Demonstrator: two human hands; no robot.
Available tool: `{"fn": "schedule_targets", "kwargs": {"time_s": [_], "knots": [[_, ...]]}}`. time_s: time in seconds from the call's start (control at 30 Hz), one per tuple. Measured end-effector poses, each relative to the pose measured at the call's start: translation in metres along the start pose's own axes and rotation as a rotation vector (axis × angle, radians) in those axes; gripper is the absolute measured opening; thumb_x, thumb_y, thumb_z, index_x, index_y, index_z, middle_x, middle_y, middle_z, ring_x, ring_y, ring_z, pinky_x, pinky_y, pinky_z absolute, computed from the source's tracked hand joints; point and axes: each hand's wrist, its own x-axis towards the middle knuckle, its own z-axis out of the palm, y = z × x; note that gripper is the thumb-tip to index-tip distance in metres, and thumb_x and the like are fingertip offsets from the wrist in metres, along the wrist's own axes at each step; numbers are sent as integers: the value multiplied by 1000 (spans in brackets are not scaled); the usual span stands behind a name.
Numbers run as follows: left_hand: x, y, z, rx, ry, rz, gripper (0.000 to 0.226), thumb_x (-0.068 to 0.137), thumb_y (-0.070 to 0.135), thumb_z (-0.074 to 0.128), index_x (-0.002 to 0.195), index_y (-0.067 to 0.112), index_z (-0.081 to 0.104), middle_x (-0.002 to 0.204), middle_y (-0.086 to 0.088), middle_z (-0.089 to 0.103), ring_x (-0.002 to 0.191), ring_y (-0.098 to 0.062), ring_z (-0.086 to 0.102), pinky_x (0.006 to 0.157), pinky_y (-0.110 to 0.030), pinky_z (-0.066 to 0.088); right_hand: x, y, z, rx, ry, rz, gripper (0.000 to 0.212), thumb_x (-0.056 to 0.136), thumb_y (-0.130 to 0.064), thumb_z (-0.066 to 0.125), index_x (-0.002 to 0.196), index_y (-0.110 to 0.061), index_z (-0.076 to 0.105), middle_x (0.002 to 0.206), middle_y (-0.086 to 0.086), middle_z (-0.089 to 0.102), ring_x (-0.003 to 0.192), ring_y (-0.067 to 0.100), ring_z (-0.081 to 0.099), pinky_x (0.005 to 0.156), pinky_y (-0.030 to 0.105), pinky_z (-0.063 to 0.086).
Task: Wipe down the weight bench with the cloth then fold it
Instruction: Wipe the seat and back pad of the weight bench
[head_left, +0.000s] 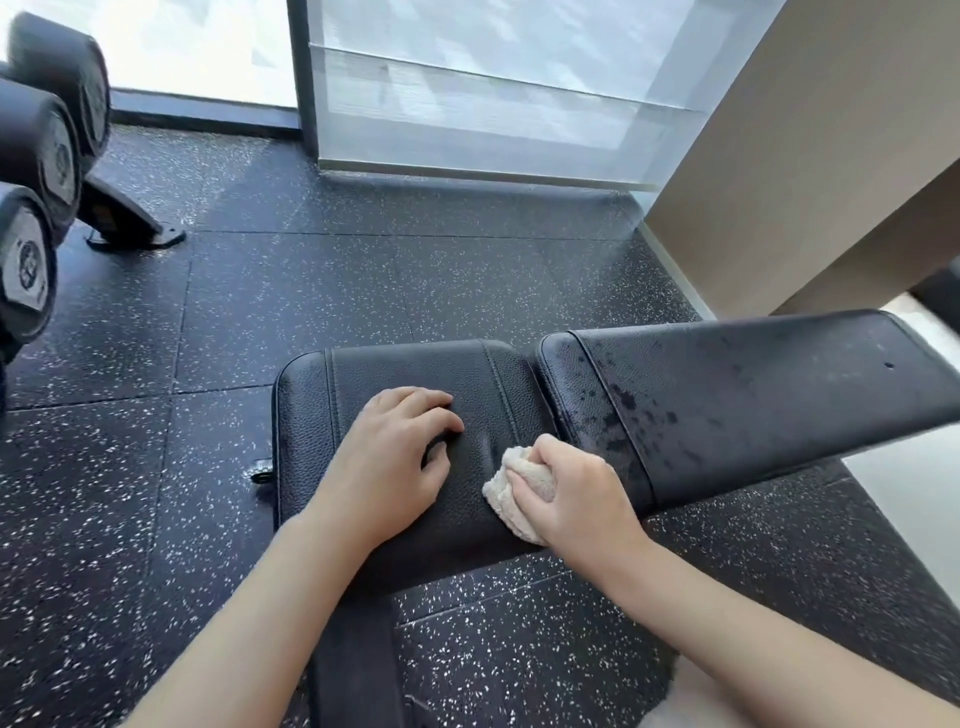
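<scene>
**Wet back pad is the likeliest miss**

While the right hand (566, 499) grips a bunched cream cloth (519, 488) in curled fingers and presses it onto the seat pad, the left hand (395, 462) rests beside it with fingers loosely bent, holding nothing and bracing on the desk (363, 374). Wadded this tightly, the cloth meets the surface over a small patch only, so a wipe could, I judge, leave streaks or skip strips along the stitched seams. It looks like soft, nubby terry, probably absorbent but quick to saturate.

Under both hands the pad is black pebbled vinyl with rounded corners and double stitching. Past the right hand, the longer back pad (753, 395) carries dark wet blotches and a dull film; smearing rather than lifting them seems the main risk. The gap between the pads could trap moisture.

Beyond the left hand, rubber-headed dumbbells (36, 156) sit above speckled rubber flooring (311, 280).
</scene>
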Motion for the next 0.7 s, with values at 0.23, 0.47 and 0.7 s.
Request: {"fn": "schedule_targets", "kwargs": {"time_s": [0.23, 0.47, 0.7], "knots": [[-9, -33, -23, -20, 86, -44, 25, 84, 17, 59, 102, 17, 77, 120, 2, 71, 119, -22, 58, 109, -39, 45, -53, -91, 56, 195, 125, -98, 15, 92, -37, 65, 91, -28, 53, 86, -9, 63, 79, 15, 63, 67, 30, 50], [-12, -41, -26, -7, 131, -56, 25, 86, 19, 59, 102, 19, 78, 122, 2, 72, 121, -22, 59, 112, -40, 42, -66, -90, 71, 162, 278, -344, 14, 100, -26, 62, 99, -12, 65, 94, 1, 67, 88, 18, 67, 75, 30, 58], [-20, -38, -27, -9, 127, -80, 26, 89, 20, 58, 106, 21, 77, 127, 4, 70, 129, -23, 56, 116, -39, 38, -35, -12, 29, 46, 428, 59, 20, 95, -33, 63, 87, -17, 55, 83, -13, 53, 69, 1, 45, 62, 19, 43]]}}
